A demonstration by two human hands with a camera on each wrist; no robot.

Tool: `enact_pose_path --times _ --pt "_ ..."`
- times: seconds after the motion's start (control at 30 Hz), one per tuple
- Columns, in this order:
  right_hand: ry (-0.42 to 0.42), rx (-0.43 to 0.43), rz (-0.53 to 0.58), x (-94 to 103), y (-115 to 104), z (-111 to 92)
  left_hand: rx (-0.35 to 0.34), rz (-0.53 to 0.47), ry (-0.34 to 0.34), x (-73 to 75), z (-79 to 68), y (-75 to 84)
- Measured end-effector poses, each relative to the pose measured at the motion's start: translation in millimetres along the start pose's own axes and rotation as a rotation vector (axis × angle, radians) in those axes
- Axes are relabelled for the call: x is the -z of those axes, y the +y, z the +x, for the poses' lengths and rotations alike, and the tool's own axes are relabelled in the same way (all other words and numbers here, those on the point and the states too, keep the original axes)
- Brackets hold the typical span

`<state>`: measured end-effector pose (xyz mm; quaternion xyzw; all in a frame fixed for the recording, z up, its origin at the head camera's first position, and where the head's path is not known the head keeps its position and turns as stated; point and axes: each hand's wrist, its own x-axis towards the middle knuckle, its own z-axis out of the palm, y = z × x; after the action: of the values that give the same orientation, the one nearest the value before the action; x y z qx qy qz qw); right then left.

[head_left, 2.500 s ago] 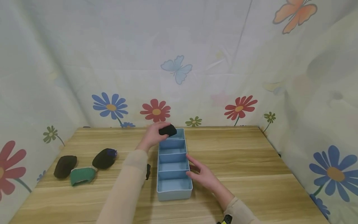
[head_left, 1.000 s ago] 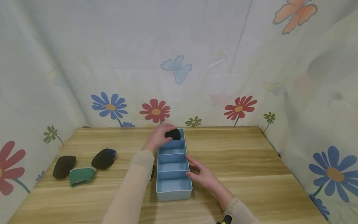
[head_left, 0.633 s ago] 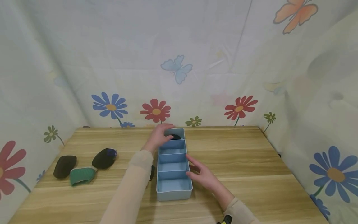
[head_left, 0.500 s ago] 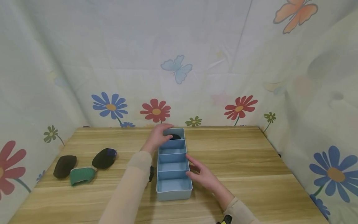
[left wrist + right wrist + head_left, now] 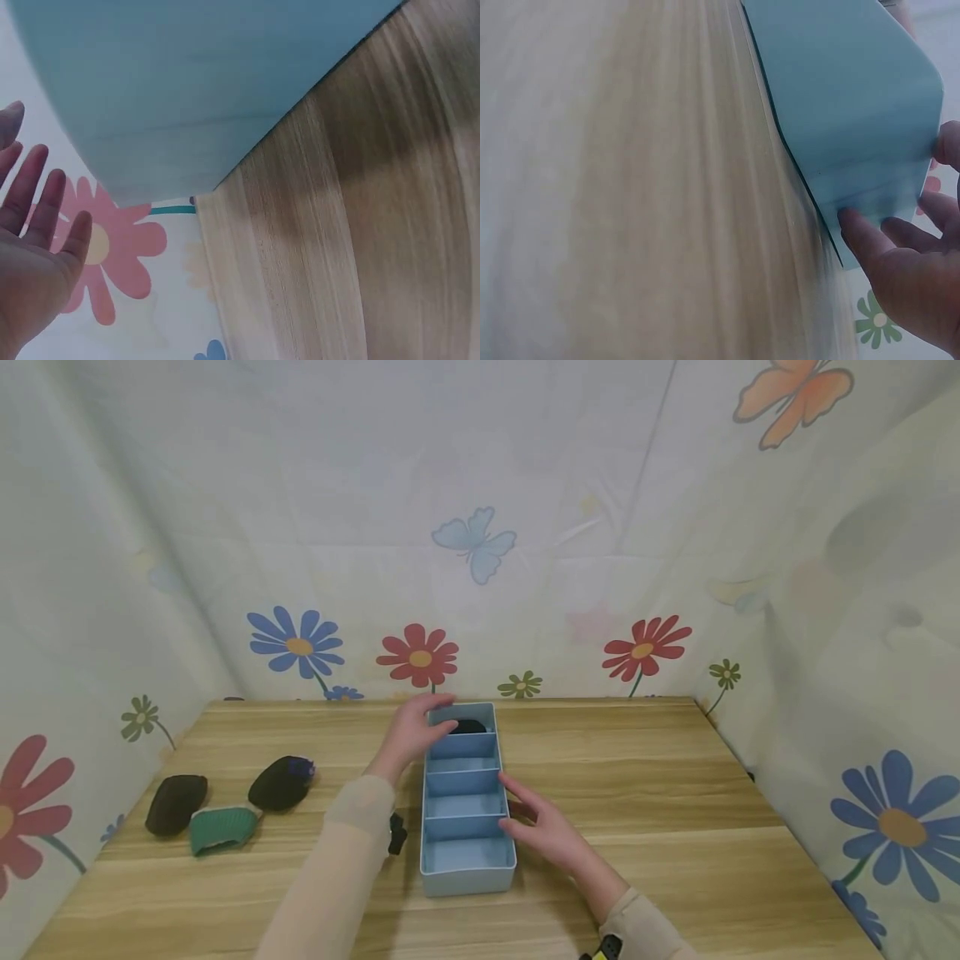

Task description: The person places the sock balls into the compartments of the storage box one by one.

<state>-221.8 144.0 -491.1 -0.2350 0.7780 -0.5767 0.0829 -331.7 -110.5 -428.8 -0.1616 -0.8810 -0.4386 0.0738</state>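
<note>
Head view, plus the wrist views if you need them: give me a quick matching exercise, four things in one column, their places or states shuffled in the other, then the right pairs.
Things
1. green knitted piece
2. left hand
3. black bundle
4. right hand

Places and states
A. fingers against the right wall of the blue box
B. inside the box's farthest compartment
C. holding nothing, at the box's far left corner
D. lying on the table

Pairs: 1-D, 2-C, 3-B, 4-A

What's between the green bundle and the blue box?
Head view: bare tabletop beside the green bundle, then the left sleeve, then a small black item, unclear what, just short of the blue box.
</note>
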Motion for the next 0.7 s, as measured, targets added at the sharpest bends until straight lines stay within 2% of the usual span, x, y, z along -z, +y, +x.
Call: enact_pose_path --times 0.53,0.7 --pt "0.002 -0.001 -0.003 -1.1 -1 0 0.023 -0.102 0.033 4.4 -18.6 -9.0" --pt "0.003 0.007 0.001 -1.3 -1 0 0.029 -0.107 0.037 6.5 -24.5 -12.9"
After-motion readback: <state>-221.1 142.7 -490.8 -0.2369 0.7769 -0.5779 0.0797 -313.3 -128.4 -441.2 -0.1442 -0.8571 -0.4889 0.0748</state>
